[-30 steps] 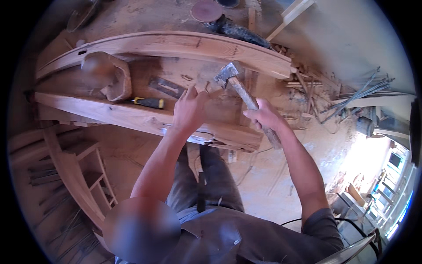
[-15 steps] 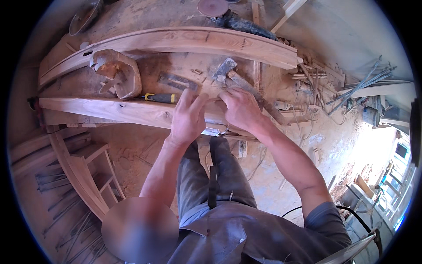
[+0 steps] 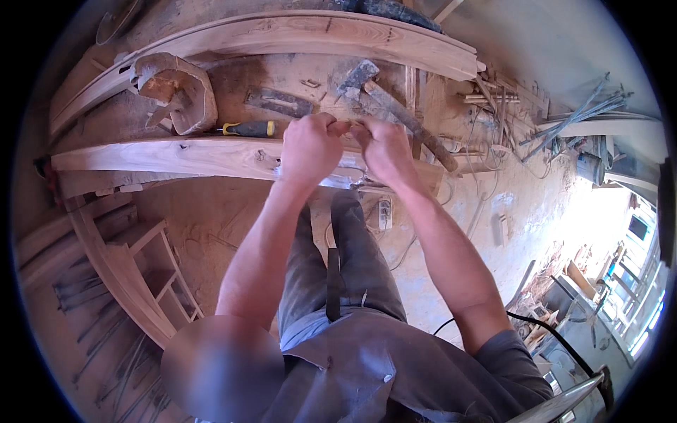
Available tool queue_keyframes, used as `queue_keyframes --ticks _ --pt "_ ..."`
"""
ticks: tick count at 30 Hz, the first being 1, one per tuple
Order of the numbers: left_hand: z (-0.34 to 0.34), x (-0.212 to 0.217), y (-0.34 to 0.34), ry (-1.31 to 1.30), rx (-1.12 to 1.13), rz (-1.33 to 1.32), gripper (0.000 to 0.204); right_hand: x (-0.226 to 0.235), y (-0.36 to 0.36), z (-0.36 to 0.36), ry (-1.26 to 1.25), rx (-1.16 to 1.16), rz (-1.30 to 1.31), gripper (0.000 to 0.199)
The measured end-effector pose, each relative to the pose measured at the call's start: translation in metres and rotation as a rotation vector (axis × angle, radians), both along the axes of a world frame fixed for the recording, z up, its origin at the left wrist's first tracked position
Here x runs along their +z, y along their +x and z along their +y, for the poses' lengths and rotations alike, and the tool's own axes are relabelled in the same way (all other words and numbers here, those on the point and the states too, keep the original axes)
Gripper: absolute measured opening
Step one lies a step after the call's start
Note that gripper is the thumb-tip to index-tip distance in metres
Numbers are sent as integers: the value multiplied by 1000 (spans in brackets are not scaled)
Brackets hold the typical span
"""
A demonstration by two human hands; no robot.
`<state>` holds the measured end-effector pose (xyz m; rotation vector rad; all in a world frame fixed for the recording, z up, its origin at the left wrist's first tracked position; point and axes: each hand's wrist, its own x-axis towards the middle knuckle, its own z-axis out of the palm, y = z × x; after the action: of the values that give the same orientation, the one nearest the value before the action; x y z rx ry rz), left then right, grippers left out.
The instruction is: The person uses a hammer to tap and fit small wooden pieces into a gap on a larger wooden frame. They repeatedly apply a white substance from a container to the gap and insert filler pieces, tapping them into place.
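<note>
My left hand (image 3: 310, 149) and my right hand (image 3: 385, 151) meet over the near wooden beam (image 3: 218, 156), knuckles up and fingers curled in a pinch. Their fingertips almost touch; anything small between them is too hidden to make out. Just left of my left hand, a tool with a yellow-and-black handle (image 3: 247, 129) lies along the beam's far edge. Beyond it is a flat metal piece with a long slot (image 3: 278, 102). A hammer (image 3: 402, 111) with a worn wooden handle rests beyond my right hand, its head pointing away to the left.
A long curved wooden piece (image 3: 282, 35) spans the far side. At the left sits a cut-open, dusty container (image 3: 201, 99). Bundled rods (image 3: 578, 116), cables and wood scraps lie at the right. A wooden frame (image 3: 134, 275) and more rods stand lower left.
The view has shifted, so the bench things appear higher. My hands have drawn closer together, and the fingers of my left hand are more tightly curled.
</note>
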<state>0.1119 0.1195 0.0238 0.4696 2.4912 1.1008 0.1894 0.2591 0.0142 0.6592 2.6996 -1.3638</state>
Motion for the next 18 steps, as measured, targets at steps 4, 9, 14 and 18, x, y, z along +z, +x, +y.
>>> queue_keyframes --ticks 4,9,14,18 --pt "-23 10 -17 378 45 -840 30 -3 9 12 -193 -40 132 33" --pt "-50 14 -24 874 39 -970 27 8 41 34 -1227 -336 111 19" --pt "-27 -26 -41 155 -124 -290 27 16 85 11 -694 -376 -86 19" --pt "-32 -39 -22 67 -176 593 22 8 108 -7 -395 -376 -53 15"
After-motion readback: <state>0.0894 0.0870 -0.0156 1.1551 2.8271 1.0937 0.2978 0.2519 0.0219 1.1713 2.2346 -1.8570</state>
